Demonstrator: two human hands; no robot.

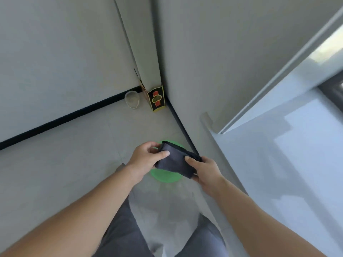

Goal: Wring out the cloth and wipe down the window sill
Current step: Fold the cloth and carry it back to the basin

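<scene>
both left hand (pixel 146 158) and right hand (pixel 206 171) gripping a folded dark cloth (pixel 176 164), green basin (pixel 163 178) below

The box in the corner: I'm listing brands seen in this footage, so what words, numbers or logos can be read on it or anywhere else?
No text can be read anywhere.
On the box: a gold-edged black label with red bars and an emblem; any lettering is too blurred.
On the cloth, green basin and clear tub: no print visible.
</scene>
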